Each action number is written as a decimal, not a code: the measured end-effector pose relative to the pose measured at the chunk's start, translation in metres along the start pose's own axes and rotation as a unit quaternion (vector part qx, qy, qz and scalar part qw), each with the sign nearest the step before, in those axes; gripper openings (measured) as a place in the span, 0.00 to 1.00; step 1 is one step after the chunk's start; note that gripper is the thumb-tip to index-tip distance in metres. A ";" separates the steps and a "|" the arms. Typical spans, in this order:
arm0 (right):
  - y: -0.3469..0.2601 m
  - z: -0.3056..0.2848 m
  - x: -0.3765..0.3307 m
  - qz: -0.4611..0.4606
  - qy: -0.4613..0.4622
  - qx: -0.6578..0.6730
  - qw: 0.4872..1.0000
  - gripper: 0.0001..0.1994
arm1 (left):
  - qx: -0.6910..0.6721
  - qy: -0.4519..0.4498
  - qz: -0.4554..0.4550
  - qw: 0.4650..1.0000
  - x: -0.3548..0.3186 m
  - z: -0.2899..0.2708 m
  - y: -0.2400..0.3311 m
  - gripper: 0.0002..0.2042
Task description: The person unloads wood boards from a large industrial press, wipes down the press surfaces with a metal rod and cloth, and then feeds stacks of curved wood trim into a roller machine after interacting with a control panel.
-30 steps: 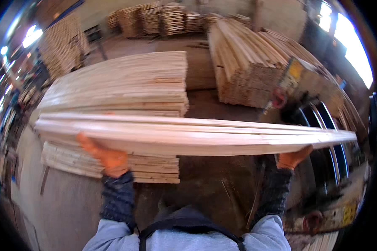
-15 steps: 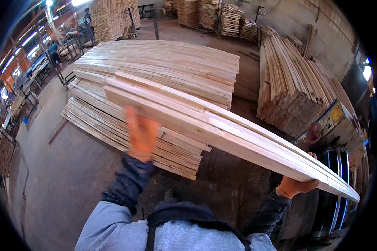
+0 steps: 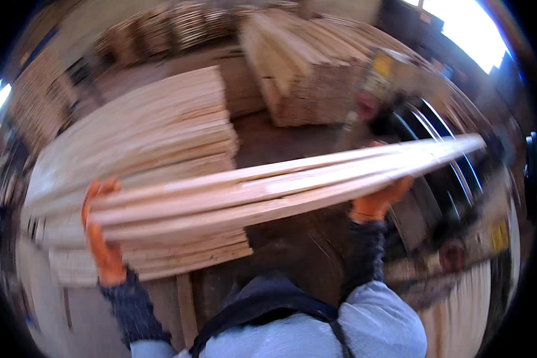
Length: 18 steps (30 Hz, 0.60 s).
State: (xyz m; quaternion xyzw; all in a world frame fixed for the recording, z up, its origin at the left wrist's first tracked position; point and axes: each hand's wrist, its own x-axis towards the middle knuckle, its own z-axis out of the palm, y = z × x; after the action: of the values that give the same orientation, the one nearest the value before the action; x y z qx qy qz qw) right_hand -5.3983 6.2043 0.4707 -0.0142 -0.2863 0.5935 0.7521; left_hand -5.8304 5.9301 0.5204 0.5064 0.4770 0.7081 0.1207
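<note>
I hold a bundle of several long, pale wooden boards across in front of me, slightly blurred by motion. My left hand, in an orange glove, is curled around the bundle's left end, fingers over the top. My right hand, gloved the same, grips the boards from underneath, nearer their right end; part of it is hidden behind the wood. Under the left part of the bundle lies a low, wide stack of similar boards.
Another large board stack stands farther back. To the right is a machine with dark, shiny rollers and a yellow-marked frame; the boards' right end reaches over the rollers. More lumber piles line the back.
My view has turned right. The boards have swung from a steep slant to nearly level, their right end now over the rollers. My left hand has moved onto their left end.
</note>
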 end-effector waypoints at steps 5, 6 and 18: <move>0.003 -0.007 -0.002 -0.075 0.086 -0.062 0.992 0.40 | 0.075 -0.020 -0.023 0.997 -0.015 0.047 -0.005 0.35; -0.006 -0.011 0.002 -0.077 0.097 -0.066 0.990 0.41 | 0.074 -0.013 -0.037 0.996 -0.017 0.052 -0.010 0.35; -0.010 -0.030 0.018 -0.077 0.101 -0.031 0.991 0.45 | 0.122 0.027 0.000 0.992 -0.005 0.073 -0.041 0.34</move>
State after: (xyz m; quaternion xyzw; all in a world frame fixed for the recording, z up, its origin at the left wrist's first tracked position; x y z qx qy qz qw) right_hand -5.3737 6.2269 0.4570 -0.0755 -0.2277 0.5202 0.8197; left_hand -5.7799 5.9882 0.4874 0.4983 0.5632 0.6576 0.0453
